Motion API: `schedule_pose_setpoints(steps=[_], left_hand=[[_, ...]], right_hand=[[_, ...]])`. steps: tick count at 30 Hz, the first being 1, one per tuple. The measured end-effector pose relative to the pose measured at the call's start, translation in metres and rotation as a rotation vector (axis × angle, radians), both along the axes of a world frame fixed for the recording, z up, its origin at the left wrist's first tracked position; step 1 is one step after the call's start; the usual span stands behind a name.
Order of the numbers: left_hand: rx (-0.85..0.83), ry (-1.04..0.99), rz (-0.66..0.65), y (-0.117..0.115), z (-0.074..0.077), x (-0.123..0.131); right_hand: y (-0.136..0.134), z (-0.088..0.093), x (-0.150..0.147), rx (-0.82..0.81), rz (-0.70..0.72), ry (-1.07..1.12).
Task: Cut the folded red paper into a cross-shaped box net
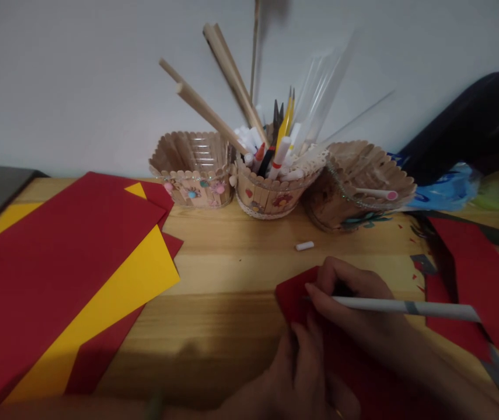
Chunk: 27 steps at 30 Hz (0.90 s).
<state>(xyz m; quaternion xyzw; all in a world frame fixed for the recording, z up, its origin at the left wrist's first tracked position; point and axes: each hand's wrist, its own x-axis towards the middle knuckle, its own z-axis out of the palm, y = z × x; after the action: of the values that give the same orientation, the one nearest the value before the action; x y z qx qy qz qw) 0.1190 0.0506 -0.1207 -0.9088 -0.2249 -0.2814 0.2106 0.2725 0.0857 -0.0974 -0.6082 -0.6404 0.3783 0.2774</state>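
Note:
My right hand (358, 297) is closed around a white marker (376, 303). The marker's tip meets a piece of red paper (290, 291) that lies on the wooden table (214, 262). Bent fingers of my left hand (297, 367) rest on the same paper, just below the tip, and hold it against the tabletop. Both hands and the right forearm cover part of the sheet, and any mark under the tip is too dark to make out. A small white cap (304, 246) lies on the table just beyond the paper.
Large red sheets (65, 251) and yellow sheets (144, 280) overlap at the left. Along the wall stand three stick-built baskets: one at left (192, 189), a middle one (262, 195) crowded with tools, one at right (363, 163). Red paper offcuts (485, 280) lie at the right.

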Motion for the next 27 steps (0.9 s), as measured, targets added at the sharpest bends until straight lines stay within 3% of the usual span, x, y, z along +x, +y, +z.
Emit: schedule_pose_setpoints(steps=[4, 27], left_hand=[[-0.014, -0.02, 0.055, -0.0018, -0.002, 0.0002], [-0.019, 0.096, -0.005, -0.0009, 0.0002, -0.0048]], right_hand=[[-0.0005, -0.0044, 0.0002, 0.021, 0.002, -0.004], [0.0, -0.0054, 0.0014, 0.019, 0.017, -0.057]])
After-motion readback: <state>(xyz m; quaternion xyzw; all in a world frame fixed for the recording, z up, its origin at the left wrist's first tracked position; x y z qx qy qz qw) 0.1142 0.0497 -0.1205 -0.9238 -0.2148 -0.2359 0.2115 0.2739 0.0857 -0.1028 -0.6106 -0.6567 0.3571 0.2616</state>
